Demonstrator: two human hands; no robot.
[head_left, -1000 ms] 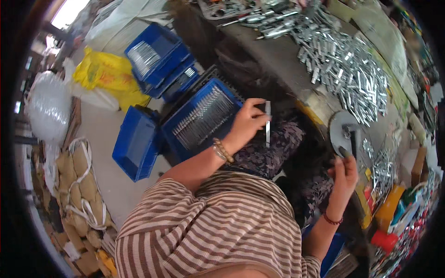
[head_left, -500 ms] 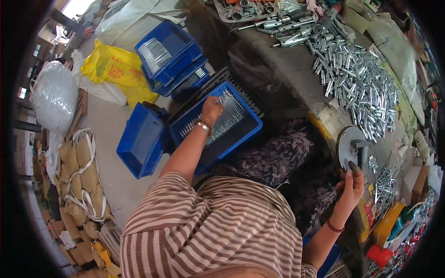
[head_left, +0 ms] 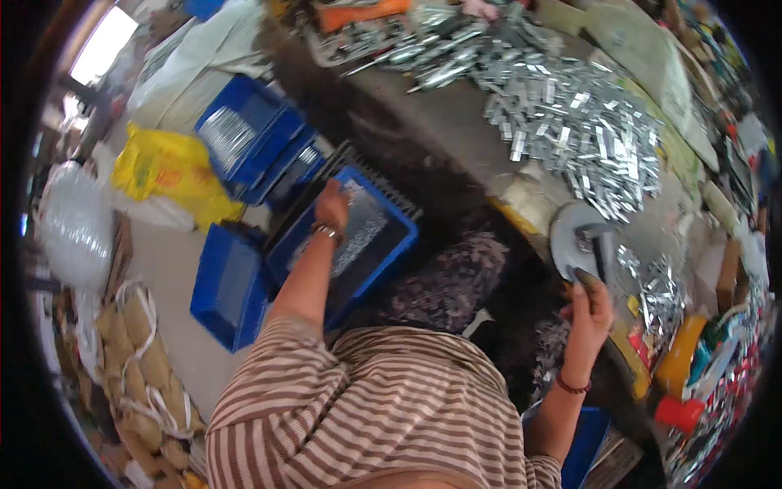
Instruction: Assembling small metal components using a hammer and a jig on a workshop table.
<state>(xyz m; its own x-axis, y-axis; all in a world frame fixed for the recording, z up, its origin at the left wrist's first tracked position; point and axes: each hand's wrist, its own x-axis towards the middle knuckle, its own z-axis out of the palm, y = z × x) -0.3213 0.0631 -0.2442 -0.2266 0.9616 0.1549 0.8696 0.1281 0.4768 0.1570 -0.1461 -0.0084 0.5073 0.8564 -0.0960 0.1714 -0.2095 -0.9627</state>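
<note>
My left hand [head_left: 332, 210] is over the far left part of a blue tray [head_left: 389, 262], its fingers curled together. What they hold, if anything, is lost in blur. Inside the tray lie rows of thin silvery metal pins [head_left: 362, 232]. At the right, my right hand [head_left: 593, 310] pinches thumb and finger together at the near edge of a round grey disc [head_left: 565, 244]. Something small and dark shows at those fingertips, too blurred to name. A dark upright block or bracket [head_left: 601, 248] stands on the disc.
Beyond the disc, a big heap of shiny metal tubes [head_left: 570, 122] covers the bench. Left of the tray are a tilted blue bin [head_left: 232, 285], stacked blue bins [head_left: 252, 134] and a yellow bag [head_left: 167, 171]. A red cup-like piece [head_left: 678, 414] sits at the near right.
The whole view has turned, shifting most things leftward and blurring. My left hand stays over the tray's far part. My right hand stays at the disc's near edge, still pinching.
</note>
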